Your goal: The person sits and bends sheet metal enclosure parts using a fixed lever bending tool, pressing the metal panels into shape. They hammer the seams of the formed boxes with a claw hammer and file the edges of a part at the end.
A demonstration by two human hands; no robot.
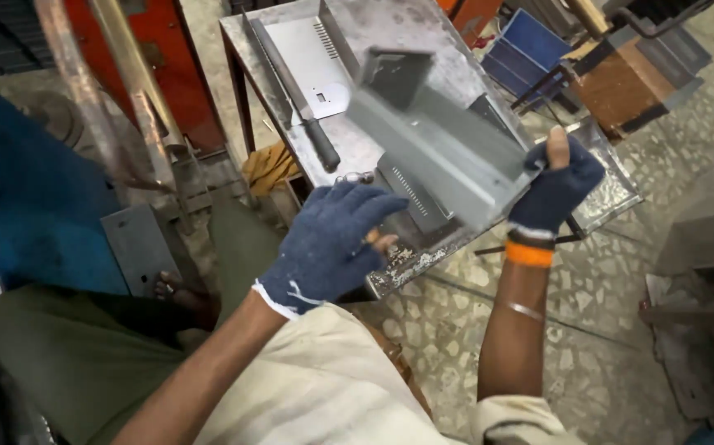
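Above the worktop (448, 78), the right hand (556, 185) pinches one end of a bent grey sheet-metal piece (439, 140), held tilted in the air. The left hand (332, 243) hovers half open, empty. With one end gripped, the blurred piece could slip and strike the long blade (291, 91).

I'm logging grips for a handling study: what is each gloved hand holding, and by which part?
The right hand grips the bent grey sheet-metal channel at its near lower end, thumb on top. The left hand holds nothing, its fingers open just beside the channel.
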